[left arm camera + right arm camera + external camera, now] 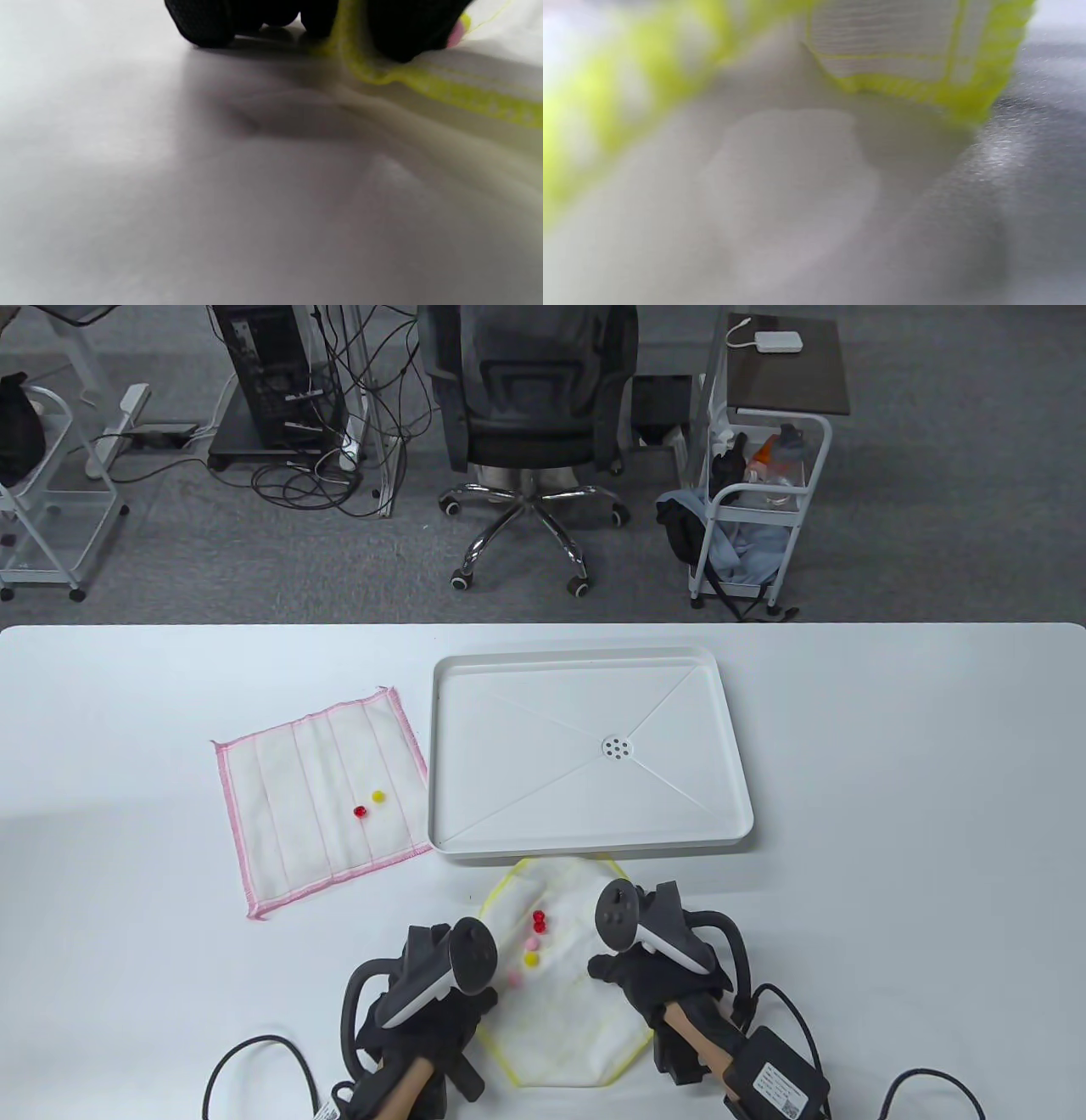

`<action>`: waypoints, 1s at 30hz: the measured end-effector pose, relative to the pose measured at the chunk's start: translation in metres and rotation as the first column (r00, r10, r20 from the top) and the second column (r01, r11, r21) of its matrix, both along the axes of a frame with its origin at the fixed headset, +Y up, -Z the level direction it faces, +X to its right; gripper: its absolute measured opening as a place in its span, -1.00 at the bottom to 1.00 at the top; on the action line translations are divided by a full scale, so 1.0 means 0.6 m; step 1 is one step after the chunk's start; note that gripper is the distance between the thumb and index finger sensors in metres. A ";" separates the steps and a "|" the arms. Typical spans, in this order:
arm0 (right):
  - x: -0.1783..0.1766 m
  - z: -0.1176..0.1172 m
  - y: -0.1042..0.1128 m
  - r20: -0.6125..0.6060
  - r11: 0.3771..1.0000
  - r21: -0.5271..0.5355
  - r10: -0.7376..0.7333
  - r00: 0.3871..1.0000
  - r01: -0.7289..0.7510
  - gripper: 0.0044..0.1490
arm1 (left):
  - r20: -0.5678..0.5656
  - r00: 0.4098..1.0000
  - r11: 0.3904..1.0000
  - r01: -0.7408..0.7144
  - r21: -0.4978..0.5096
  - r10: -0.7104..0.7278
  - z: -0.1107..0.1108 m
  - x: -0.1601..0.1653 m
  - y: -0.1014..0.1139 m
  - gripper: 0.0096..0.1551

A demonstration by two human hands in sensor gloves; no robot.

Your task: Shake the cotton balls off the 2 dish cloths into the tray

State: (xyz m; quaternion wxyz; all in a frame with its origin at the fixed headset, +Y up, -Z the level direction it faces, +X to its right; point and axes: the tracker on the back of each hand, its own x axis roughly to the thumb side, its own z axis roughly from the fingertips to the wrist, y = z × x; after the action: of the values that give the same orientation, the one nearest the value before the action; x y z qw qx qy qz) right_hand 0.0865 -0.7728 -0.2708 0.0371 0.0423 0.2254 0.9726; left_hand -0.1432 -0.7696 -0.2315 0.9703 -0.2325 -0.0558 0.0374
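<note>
A yellow-edged dish cloth (pixel 564 1010) lies near the table's front, its far edge just before the white tray (pixel 509 729). Several small red, pink and yellow balls (pixel 534 937) sit in its middle. My left hand (pixel 485 1003) pinches the cloth's left hem; in the left wrist view black fingertips (pixel 203 23) close round the yellow hem (pixel 424 84), beside a pink ball (pixel 456 34). My right hand (pixel 612 969) holds the cloth's right edge, with its fingers hidden under the tracker. A pink-edged cloth (pixel 297 814) lies flat left of the tray, carrying a red ball (pixel 360 811) and a yellow ball (pixel 377 796).
The tray holds nothing and has a small drain (pixel 616 746) in its middle. Beyond the table's far edge stand an office chair (pixel 530 415) and a white cart (pixel 755 500). The right wrist view shows only a blurred yellow-edged fold of cloth (pixel 903 51).
</note>
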 end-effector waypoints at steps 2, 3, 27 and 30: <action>0.001 0.000 -0.001 0.011 0.999 0.001 -0.049 0.999 0.049 0.16 | 0.004 1.000 1.000 -0.021 0.017 0.021 0.002 0.003 0.003 -0.38; 0.001 0.000 -0.001 0.017 0.997 -0.001 -0.074 0.997 0.074 0.14 | 0.009 1.000 0.999 -0.029 0.025 0.029 0.003 0.005 0.004 -0.40; 0.029 0.014 0.018 -0.021 0.851 0.053 -0.522 0.852 0.523 -0.40 | -0.152 0.878 0.878 -0.469 -0.091 0.453 -0.015 -0.063 0.009 -0.48; 0.038 0.018 0.021 -0.032 0.827 0.059 -0.559 0.829 0.559 -0.40 | -0.176 0.831 0.831 -0.548 -0.094 0.528 -0.015 -0.071 0.011 -0.49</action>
State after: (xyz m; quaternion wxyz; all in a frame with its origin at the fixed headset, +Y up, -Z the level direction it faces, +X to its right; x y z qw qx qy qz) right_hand 0.1091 -0.7602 -0.2597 0.3171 0.1139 0.1715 0.9258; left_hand -0.1858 -0.7629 -0.2403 0.9029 -0.2718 -0.0471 0.3297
